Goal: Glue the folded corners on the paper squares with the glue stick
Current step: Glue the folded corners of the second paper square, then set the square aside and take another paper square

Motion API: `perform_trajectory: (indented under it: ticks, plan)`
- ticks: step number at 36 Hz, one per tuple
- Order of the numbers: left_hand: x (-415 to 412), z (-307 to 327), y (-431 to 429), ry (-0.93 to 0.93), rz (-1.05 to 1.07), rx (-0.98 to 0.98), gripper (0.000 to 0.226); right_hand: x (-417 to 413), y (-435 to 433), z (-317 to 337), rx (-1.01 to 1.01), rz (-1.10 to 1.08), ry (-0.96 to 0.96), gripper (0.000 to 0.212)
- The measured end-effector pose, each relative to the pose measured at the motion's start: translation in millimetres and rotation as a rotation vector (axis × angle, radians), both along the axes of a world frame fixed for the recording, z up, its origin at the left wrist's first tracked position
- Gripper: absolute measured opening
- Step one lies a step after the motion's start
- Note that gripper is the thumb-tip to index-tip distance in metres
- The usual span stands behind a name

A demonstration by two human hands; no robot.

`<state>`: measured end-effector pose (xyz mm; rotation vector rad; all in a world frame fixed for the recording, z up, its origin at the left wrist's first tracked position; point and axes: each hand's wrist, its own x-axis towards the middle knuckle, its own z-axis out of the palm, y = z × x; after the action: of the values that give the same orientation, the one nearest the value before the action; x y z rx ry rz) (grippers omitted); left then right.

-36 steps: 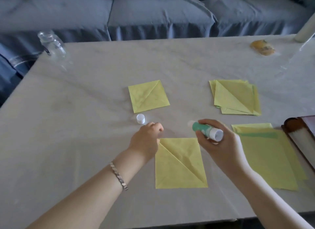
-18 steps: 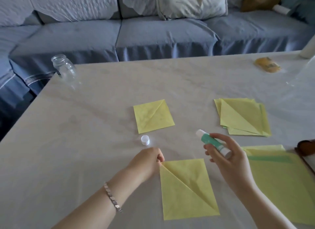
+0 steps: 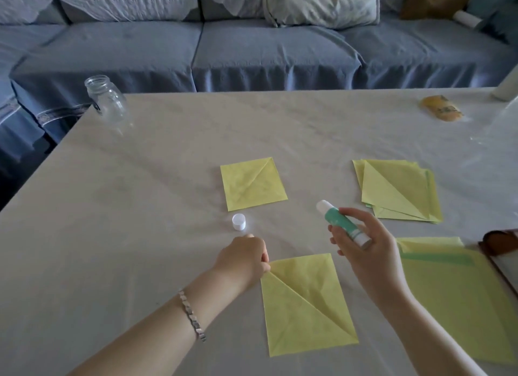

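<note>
On the surface [image 3: 140,235], the large yellow sheets [image 3: 462,305] are cut off at right and the stack of folded squares [image 3: 398,190] cannot be counted; two single ones are seen, the near square [image 3: 305,302] and the far square [image 3: 252,186]. The left hand [image 3: 242,259] is curled at the near square's corner, its grip hidden; one uncapped glue stick [image 3: 343,225] is gripped aloft by the right hand [image 3: 370,252], one cap [image 3: 239,221] standing just beyond the left.

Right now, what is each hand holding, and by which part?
Right hand grips the glue stick by its lower half. Left hand pinches the far-left corner of the near square.
</note>
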<state>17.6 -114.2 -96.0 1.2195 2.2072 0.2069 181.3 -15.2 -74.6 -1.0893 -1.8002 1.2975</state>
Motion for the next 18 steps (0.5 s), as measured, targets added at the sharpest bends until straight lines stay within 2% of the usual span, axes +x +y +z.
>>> perform_trajectory:
  ticks: [4,7,13,15,18]
  plan:
    - [-2.8,-0.8,-3.7,-0.027,0.023,0.064,0.012,2.6,0.8,-1.6,0.002,-0.005,0.007,0.03]
    - [-11.8,4.3,-12.0,-0.134,0.162,0.271,0.024,2.2,1.8,-0.8,0.028,-0.018,0.025,0.031]
    - [-54.0,34.2,-43.3,-0.278,0.728,0.933,0.024,-8.6,2.0,10.5,0.103,-0.052,0.122,0.026]
    - [-78.1,34.7,-52.9,-0.321,0.934,1.032,0.022,-16.1,0.6,12.7,0.111,-0.03,0.127,0.029]
    - [-114.5,22.4,-61.4,-0.385,1.195,1.026,0.02,-27.3,-4.9,12.2,0.1,0.023,0.097,0.04]
